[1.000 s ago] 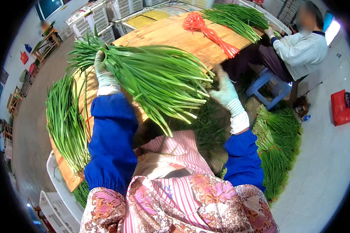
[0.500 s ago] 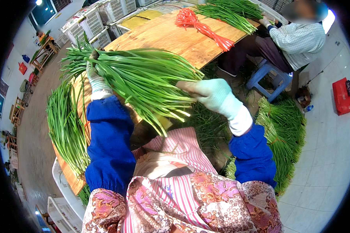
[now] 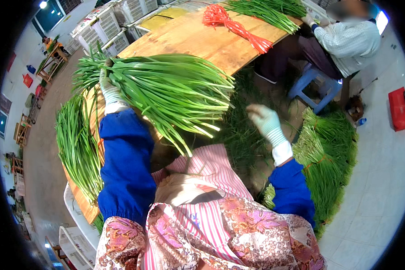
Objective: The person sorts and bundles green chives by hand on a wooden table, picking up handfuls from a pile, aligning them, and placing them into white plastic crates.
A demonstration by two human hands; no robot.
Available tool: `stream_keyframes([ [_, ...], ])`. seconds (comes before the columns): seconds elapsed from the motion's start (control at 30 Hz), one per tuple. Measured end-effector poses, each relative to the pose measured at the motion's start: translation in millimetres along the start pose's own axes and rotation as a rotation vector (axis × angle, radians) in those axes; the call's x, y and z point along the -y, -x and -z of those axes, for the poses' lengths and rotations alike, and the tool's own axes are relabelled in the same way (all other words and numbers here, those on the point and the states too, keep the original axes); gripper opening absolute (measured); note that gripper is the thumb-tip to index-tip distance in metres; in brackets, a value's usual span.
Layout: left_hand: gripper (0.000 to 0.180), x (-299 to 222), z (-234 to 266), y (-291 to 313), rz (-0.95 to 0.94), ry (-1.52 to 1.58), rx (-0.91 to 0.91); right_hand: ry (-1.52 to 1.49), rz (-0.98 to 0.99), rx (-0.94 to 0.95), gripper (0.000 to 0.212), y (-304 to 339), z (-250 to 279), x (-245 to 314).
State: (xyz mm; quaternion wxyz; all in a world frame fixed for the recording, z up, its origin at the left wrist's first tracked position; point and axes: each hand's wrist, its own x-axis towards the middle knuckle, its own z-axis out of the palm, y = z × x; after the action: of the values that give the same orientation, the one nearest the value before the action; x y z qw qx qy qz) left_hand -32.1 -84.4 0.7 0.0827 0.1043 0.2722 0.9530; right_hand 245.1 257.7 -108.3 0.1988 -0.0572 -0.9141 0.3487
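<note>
1. Holding a bunch of long green stalks [image 3: 171, 85] in our left hand [image 3: 107, 84], we had the glove closed round it near the leafy end, while the pale ends fanned out to the right, past the near edge of the wooden table [image 3: 166, 40]

2. Our right hand [image 3: 266, 122] was apart from the bunch, just beyond the pale ends; we saw nothing in it, and its fingers were too blurred for us to tell how wide they stood

3. We judged the step in hand to be tidying the stalks, since one hand steadied the leaves and the other was near the ends

4. To our minds, the next move called for a firm left hold and a light right touch, gathering stray stalks without bending them

5. Some stalks drooped low toward our pink striped apron [image 3: 209, 162], where they could have caught

6. Around us, a second bunch [image 3: 78, 150] lay at the table's left side, beside our left forearm, and red ties [image 3: 234, 29] lay farther along, with more greens [image 3: 270, 15] beyond, near a seated co-worker [image 3: 353, 42]

7. Tied bundles [image 3: 335, 171] were piled to our right, crowding our right sleeve, and loose greens [image 3: 243, 121] littered the floor; we saw nothing between the right hand and the pale ends
</note>
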Motion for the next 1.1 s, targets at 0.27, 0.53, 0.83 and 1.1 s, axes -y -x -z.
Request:
stream_keyframes([
  [0.27,0.03,-11,-9,-7,0.03,-0.075,0.167,-0.124,0.01,0.283,0.035,-36,-19,52],
  [0.53,0.018,-15,-21,-2,0.033,-0.071,-0.142,0.295,-0.193,0.329,0.046,8,-23,-21],
  [0.83,0.018,5,-52,-13,-0.088,-0.052,-0.093,-1.121,-0.416,0.212,0.036,0,-48,57],
  [1.1,0.009,5,-97,-10,-0.09,-0.065,0.011,0.587,-0.512,0.619,0.063,15,-4,0],
])
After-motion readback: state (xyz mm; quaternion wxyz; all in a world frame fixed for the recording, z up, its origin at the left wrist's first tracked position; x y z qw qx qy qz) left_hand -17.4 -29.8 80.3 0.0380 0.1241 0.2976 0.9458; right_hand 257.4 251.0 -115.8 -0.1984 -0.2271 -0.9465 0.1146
